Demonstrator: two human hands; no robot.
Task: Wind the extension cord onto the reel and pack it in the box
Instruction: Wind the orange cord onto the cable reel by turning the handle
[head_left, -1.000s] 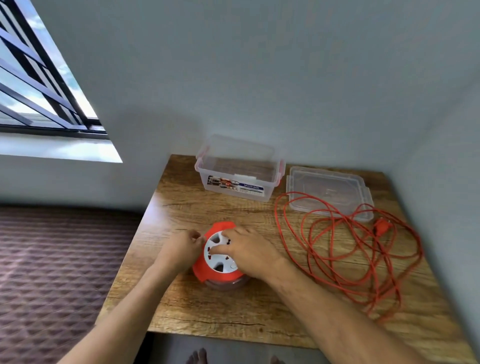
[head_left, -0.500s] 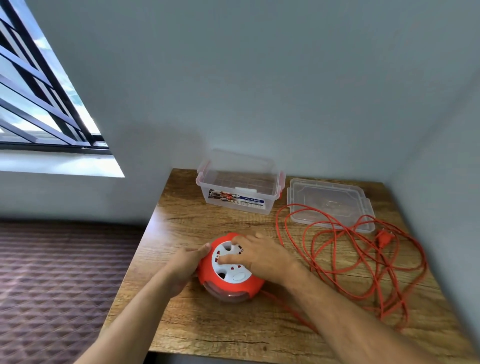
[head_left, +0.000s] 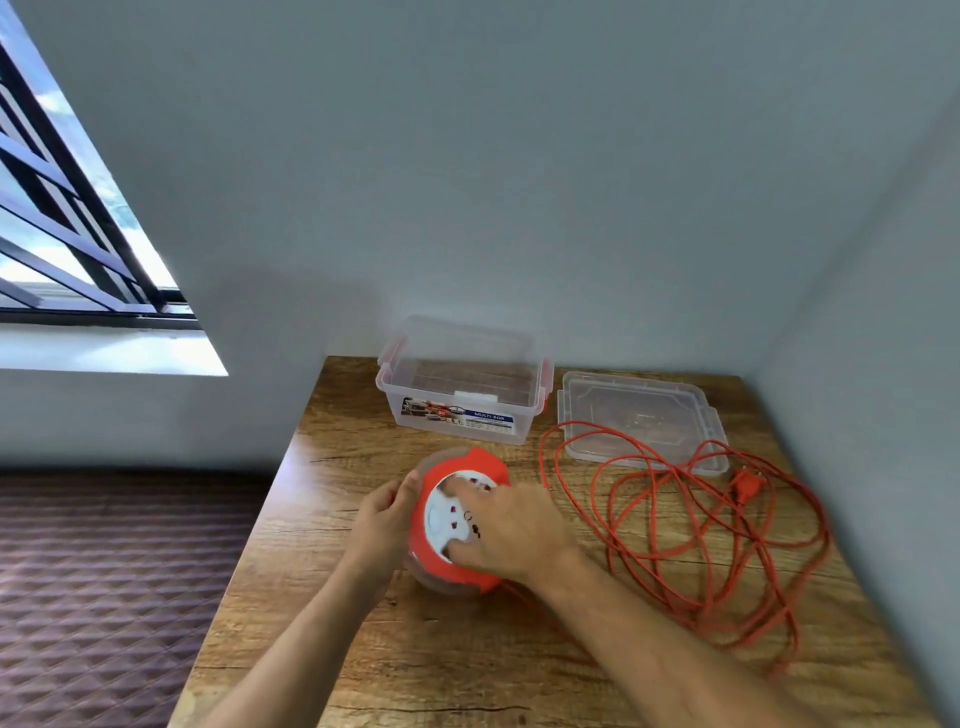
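A round orange reel with a white socket face sits on the wooden table, tilted up toward me. My left hand grips its left rim. My right hand lies on the white face, fingers in its recesses. The orange extension cord lies in loose loops to the right, its plug at the far right. One strand runs under my right forearm to the reel. The clear box stands open behind the reel.
The box's clear lid lies flat to the right of the box, partly under the cord. Walls close the table at the back and right. A quilted brown surface lies to the left, below a barred window.
The reel has turned under my hands and its face has tipped up toward me. The camera has tilted up, so the table sits lower in view.
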